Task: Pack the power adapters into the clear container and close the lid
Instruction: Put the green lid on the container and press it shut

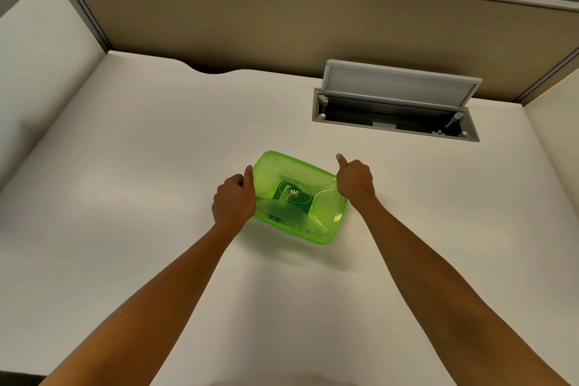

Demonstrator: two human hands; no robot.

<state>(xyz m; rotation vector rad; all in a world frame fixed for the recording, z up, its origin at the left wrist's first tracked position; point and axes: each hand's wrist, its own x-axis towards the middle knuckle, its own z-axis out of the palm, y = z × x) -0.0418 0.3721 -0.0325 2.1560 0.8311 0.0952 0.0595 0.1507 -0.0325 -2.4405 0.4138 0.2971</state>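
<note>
A clear green container point(326, 229) sits on the white desk, a little below the middle of the head view. Its green see-through lid point(275, 163) lies on top, with a round label in the middle. Dark shapes show through the lid; I cannot make out single power adapters. My left hand point(233, 199) grips the container's left edge, its thumb along the rim. On the right edge, my right hand point(355, 178) holds the container with fingers curled and the thumb pointing up.
The white desk point(156, 166) runs out on all sides of the container. An open cable hatch point(396, 113) with a raised grey flap sits at the back right. A tan partition wall point(250, 19) closes off the back, with a blue sign reading 305.
</note>
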